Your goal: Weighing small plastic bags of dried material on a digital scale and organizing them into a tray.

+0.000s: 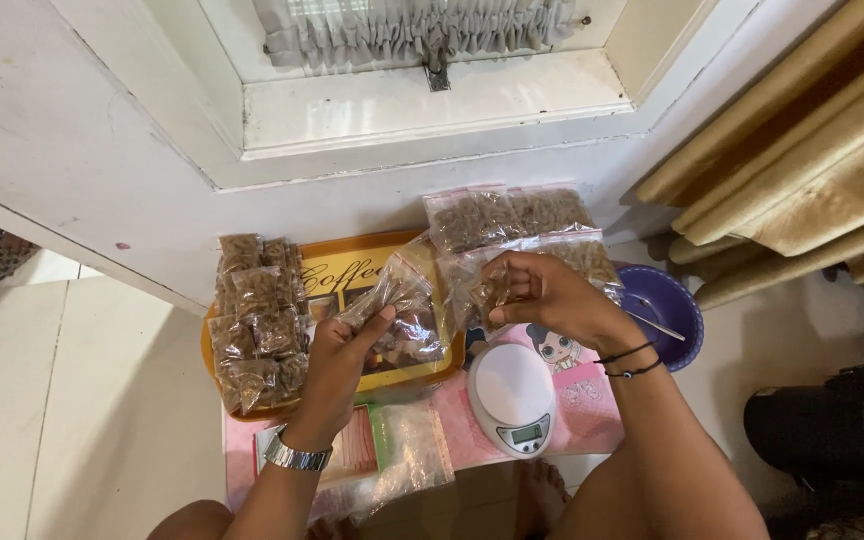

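Note:
My left hand [345, 352] grips a small clear plastic bag [397, 300] partly filled with brown pieces, held over an orange tray [352, 268]. My right hand [542, 292] is closed on a pinch of brown pieces at the mouth of a large clear bag of the same brown stuff [512, 230] leaning against the white door. A wristwatch is on my left wrist, dark bands on my right.
Several filled small bags [257, 325] are stacked on the tray's left side. A white round kitchen scale [512, 395] sits on a pink mat, empty clear bags [410, 450] lie beside it, a purple bowl with a spoon [664, 300] at right. Beige curtain at far right.

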